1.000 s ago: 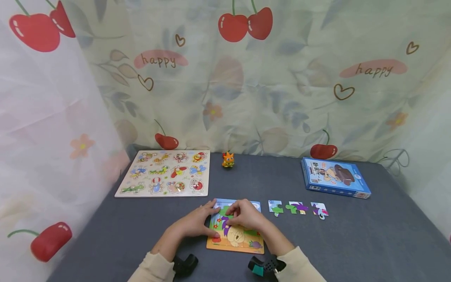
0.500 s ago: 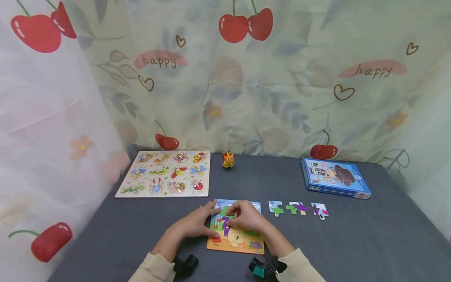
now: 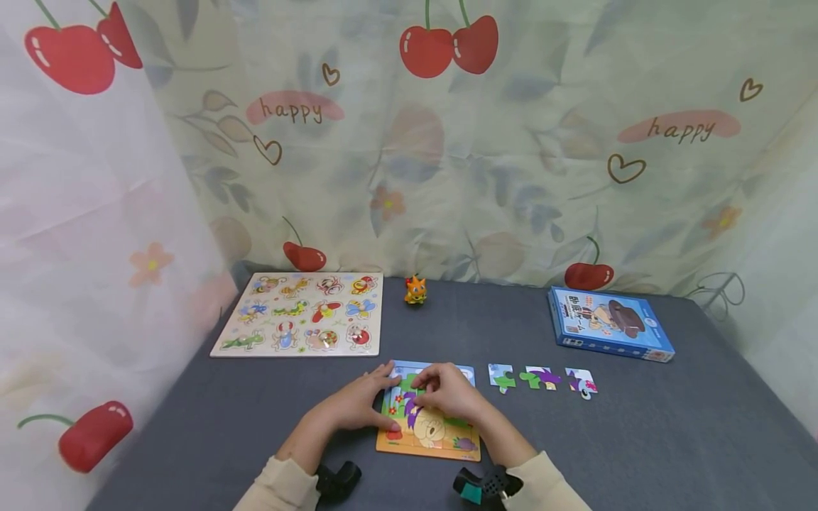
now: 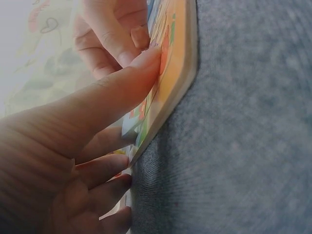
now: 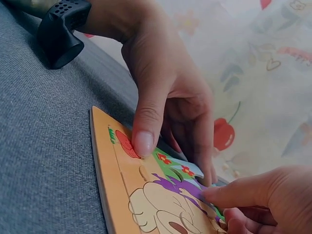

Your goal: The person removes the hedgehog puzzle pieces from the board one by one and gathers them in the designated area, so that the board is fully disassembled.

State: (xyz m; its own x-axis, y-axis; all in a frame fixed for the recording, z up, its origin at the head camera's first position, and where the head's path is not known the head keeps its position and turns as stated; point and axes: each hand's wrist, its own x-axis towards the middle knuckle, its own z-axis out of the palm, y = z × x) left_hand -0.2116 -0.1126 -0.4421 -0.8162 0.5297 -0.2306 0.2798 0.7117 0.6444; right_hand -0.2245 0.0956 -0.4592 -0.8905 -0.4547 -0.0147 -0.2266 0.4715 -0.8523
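A small jigsaw puzzle board point(image 3: 424, 447) with an orange lower edge lies at the front middle of the table. My left hand point(image 3: 358, 403) spans its left side, fingers extended along the edge. In the left wrist view the left thumb point(image 4: 146, 59) presses on the board's face. My right hand point(image 3: 450, 392) is over the upper middle, its thumb and index finger bent around a puzzle piece point(image 5: 192, 187) with purple on it. The fingers partly hide that piece. Right of the board lie three loose jigsaw pieces point(image 3: 502, 377) in a row.
A wooden insect puzzle board point(image 3: 300, 312) lies at the back left. Near the back middle stands a small orange toy figure point(image 3: 415, 290). At the back right is a blue box point(image 3: 610, 323). Cherry-patterned cloth point(image 3: 473, 177) hangs behind the grey table point(image 3: 639, 440).
The view has shifted very slightly. Both hands, the board and the loose pieces keep the same places relative to one another.
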